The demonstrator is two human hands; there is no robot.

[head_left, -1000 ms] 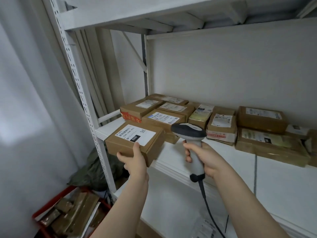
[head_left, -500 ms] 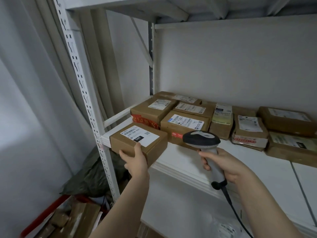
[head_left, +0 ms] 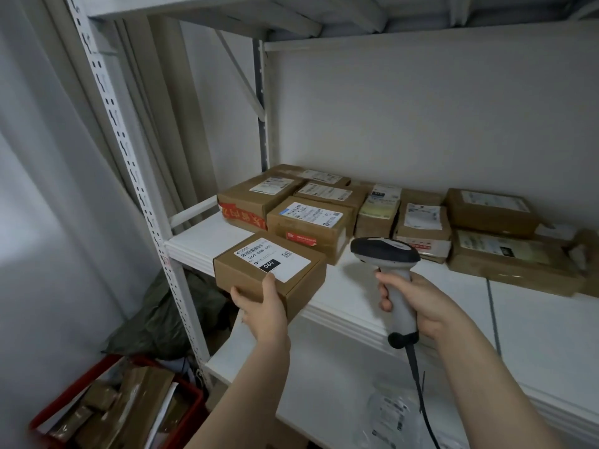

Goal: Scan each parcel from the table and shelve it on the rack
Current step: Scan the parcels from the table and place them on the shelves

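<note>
**Dim, cool light with a wide-angle bend**

The light is soft, cool and fairly dim. It is brightest as a pale patch on the curtain (head_left: pixel 32 247) at 9 o'clock. The upper shelf (head_left: pixel 227 8) at 12 o'clock is grey with shade underneath, and the corner at 7 o'clock falls darkest. The label on the held parcel (head_left: pixel 272 264) reads sharply. The red crate (head_left: pixel 194 406) at 7 o'clock and the far parcels (head_left: pixel 505 257) at 3 o'clock are smeared. The rack upright (head_left: pixel 121 137) leans and bows at 10 o'clock.

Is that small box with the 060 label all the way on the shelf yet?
Not quite: the box hangs its near end over the front edge of the shelf, where the left hand grips it.
</note>
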